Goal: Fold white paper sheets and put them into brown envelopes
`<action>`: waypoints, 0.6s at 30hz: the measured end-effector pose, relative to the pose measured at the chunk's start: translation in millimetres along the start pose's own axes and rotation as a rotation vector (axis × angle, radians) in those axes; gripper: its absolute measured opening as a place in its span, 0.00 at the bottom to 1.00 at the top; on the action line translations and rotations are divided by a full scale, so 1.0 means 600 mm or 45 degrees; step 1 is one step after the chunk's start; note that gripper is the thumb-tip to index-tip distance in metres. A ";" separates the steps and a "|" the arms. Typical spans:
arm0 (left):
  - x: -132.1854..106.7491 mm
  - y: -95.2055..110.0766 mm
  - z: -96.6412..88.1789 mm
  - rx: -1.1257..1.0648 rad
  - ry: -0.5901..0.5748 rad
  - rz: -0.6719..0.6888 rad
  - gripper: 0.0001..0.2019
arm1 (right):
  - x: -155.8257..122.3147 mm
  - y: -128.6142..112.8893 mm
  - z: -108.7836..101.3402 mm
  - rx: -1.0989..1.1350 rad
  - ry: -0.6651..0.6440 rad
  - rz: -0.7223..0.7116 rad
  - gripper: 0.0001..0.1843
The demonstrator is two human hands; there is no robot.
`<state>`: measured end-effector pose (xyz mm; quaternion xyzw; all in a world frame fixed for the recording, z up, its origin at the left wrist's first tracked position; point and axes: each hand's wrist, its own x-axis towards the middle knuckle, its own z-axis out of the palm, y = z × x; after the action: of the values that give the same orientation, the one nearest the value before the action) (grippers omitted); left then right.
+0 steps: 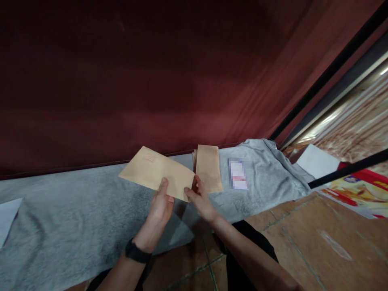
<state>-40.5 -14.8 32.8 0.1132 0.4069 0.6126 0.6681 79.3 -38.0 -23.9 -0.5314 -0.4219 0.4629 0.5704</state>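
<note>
A tan paper envelope (151, 169) with faint reddish print near its far left corner is held up, tilted, between both hands. My left hand (161, 204) grips its near edge, thumb on top and fingers underneath. At the right end, my right hand (200, 199) pinches the short edge between thumb and fingers. Just beyond that hand lies a small stack of similar envelopes (208, 167) on a grey cloth (91, 206). Right of the stack rests a small white and bluish printed packet (238, 173), its details blurred.
A dark red fabric wall (145, 81) rises behind the cloth. White paper (8, 218) lies at the far left. Black metal bars (336, 171) cross the right side, near a red and yellow printed box (360, 190). Below is a brown tiled floor (297, 238) with a clear plastic scrap (335, 244).
</note>
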 end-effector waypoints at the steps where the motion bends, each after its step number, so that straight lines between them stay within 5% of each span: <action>1: -0.002 -0.002 -0.001 0.008 -0.019 -0.001 0.14 | 0.006 0.005 0.004 0.121 0.014 0.049 0.36; 8: 0.014 0.007 -0.020 -0.160 -0.125 -0.193 0.20 | 0.028 -0.001 -0.001 0.393 0.090 0.189 0.27; 13: 0.030 0.016 -0.025 -0.273 -0.053 -0.341 0.22 | 0.027 -0.004 -0.002 0.790 0.108 0.396 0.20; 18: 0.025 0.015 -0.020 -0.260 -0.055 -0.330 0.22 | 0.026 -0.012 -0.002 0.831 -0.068 0.563 0.16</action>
<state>-56.2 -3.4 24.9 0.0045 0.3392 0.5570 0.7581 84.2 -22.8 -16.8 -0.3880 -0.1423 0.6981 0.5847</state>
